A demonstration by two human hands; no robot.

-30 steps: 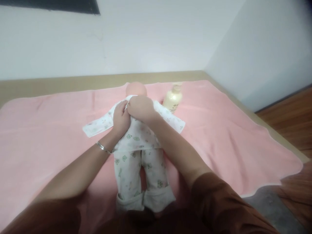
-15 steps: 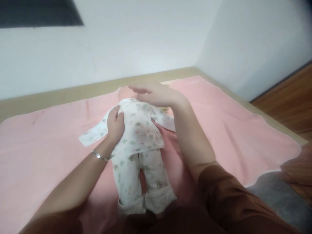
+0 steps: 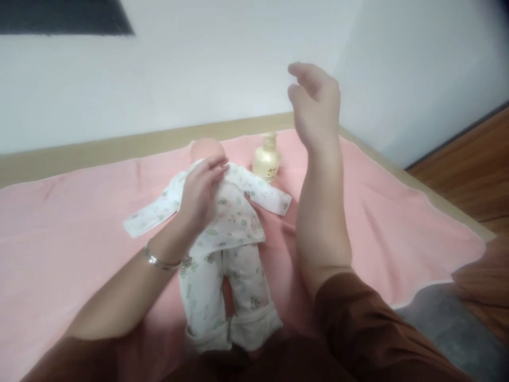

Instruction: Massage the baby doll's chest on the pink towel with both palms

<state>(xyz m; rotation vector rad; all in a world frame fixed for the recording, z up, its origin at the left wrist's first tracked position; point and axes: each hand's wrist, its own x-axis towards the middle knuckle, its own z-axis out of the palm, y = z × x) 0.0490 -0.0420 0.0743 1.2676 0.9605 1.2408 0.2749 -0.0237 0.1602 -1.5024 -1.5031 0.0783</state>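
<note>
The doll (image 3: 234, 217) lies on the pink blanket (image 3: 79, 239) near mid-view, its head (image 3: 208, 150) at 12 o'clock, its trousers (image 3: 248, 281) toward 6 and its shirt's sleeves (image 3: 268, 197) reaching out to 9 and 3. The left hand (image 3: 203, 188) is over the shirt, fingers extended and clasping nothing; whether the palm touches, I cannot tell. The right hand (image 3: 318, 103) is raised between 1 and 2 o'clock from the doll, thumb and fingers apart, grip unfilled. The bottle (image 3: 266, 162) stands upright beside the 3 o'clock sleeve.
</note>
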